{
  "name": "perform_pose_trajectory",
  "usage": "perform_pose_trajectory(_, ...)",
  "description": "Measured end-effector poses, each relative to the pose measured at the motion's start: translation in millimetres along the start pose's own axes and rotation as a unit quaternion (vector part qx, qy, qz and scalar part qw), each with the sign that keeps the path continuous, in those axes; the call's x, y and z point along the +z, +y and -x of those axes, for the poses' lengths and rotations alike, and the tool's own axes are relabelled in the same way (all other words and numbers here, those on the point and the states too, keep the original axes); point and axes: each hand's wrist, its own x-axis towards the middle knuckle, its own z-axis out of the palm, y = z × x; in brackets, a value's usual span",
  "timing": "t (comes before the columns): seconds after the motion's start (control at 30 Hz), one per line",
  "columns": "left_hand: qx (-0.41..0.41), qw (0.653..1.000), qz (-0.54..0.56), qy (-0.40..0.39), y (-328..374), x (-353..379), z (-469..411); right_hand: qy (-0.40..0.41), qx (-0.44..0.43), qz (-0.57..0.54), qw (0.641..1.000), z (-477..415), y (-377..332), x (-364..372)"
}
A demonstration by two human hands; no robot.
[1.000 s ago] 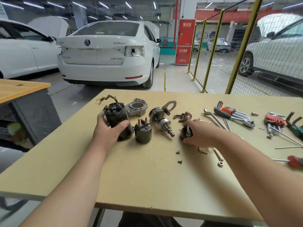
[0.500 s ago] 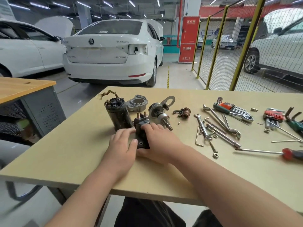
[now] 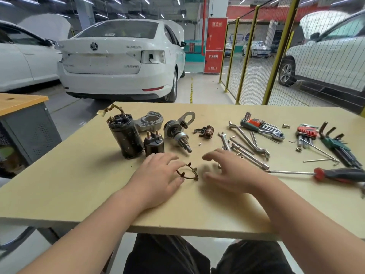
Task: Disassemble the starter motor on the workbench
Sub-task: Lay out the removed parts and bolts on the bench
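Observation:
The starter motor lies in parts on the tan workbench (image 3: 79,194). A black motor body (image 3: 126,137) stands upright, with the black solenoid (image 3: 154,145) right of it. Behind them are a grey end housing (image 3: 150,121) and the drive gear with its bracket (image 3: 177,132). A fork and copper spring (image 3: 205,131) sit further right. A thin tabbed metal ring (image 3: 190,172) rests on the bench between my hands. My left hand (image 3: 158,177) has forefinger and thumb on the ring's left edge. My right hand (image 3: 227,171) hovers open, just right of the ring.
Wrenches (image 3: 248,143), hex key sets (image 3: 262,126) and a red-handled screwdriver (image 3: 339,174) are spread over the bench's right half. Small screws lie near the drive gear. A grey cabinet (image 3: 25,131) stands to the left. White cars and a yellow mesh fence are beyond.
Both hands have left the solenoid and drawn back toward me. The solenoid now stands free, and the thin ring has appeared between my hands.

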Motion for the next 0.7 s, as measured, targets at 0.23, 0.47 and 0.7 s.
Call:
perform_pose_trajectory(0.23,-0.011,1.000,0.010,-0.002,-19,-4,6,-0.009,-0.058,0.097,0.994,-23,-21,24)
perform_pose_trajectory(0.47,-0.077,0.996,0.051,-0.018,-33,-11,19,0.023,-0.041,0.100,0.994,-36,-31,32)
perform_pose_trajectory(0.7,-0.093,0.991,0.056,0.084,19,-10,-9,0.091,0.041,0.017,0.995,-53,-43,30)
